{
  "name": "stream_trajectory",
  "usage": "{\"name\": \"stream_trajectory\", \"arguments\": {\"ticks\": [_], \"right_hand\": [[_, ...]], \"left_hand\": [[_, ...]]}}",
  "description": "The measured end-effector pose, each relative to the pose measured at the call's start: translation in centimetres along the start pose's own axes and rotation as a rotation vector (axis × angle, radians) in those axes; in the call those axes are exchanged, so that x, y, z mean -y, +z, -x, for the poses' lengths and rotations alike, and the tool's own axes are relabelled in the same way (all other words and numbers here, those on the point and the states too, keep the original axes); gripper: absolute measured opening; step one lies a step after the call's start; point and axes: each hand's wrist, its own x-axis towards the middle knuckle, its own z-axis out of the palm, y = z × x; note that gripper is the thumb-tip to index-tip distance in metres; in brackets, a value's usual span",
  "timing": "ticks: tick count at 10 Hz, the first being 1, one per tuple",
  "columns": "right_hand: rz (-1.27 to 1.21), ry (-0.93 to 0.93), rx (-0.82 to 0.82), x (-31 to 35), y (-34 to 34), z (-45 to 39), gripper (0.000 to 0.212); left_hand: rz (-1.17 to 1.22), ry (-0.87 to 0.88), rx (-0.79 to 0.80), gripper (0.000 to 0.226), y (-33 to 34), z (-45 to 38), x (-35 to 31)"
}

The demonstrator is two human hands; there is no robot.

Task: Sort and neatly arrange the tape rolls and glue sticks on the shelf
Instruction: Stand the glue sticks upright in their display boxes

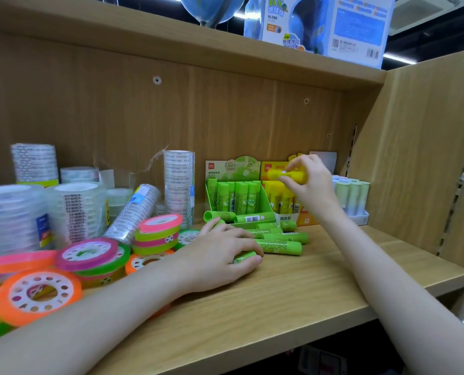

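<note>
Glue sticks (236, 197) stand upright in green display box (266, 204).

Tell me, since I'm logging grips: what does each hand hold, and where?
Right hand pinches a yellow glue stick around its right end. Left hand grips a green glue stick around its middle.

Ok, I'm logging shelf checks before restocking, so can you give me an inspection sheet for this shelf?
Surface: wooden shelf, front right part bare.
Job's things: green box of upright green sticks; loose green sticks lying before it; yellow box; clear tape stacks and coloured tape rolls at left, untidy.
Clutter: pale sticks at far right.
Grippers: left hand grips a green stick on the shelf; right hand pinches a yellow stick above the yellow box.
Cables: nothing seen.
Surroundings: globe carton on the upper shelf.
</note>
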Motion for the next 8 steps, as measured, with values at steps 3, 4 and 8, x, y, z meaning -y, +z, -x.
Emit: {"name": "stream_trajectory", "arguments": {"ticks": [3,4,8], "right_hand": [[-0.088,0.047,-0.052,0.0,-0.6,0.1,0.046],[0.129,0.015,0.047,-0.1,-0.2,0.2,0.043],[0.492,-0.008,0.281,-0.7,0.2,1.0,0.025]], "left_hand": [[0.001,0.001,-0.003,0.035,0.0,0.0,0.0],[-0.006,0.0,-0.004,0.035,0.1,0.0,0.1],[-0.023,0.004,-0.003,0.036,0.1,0.0,0.0]]}}
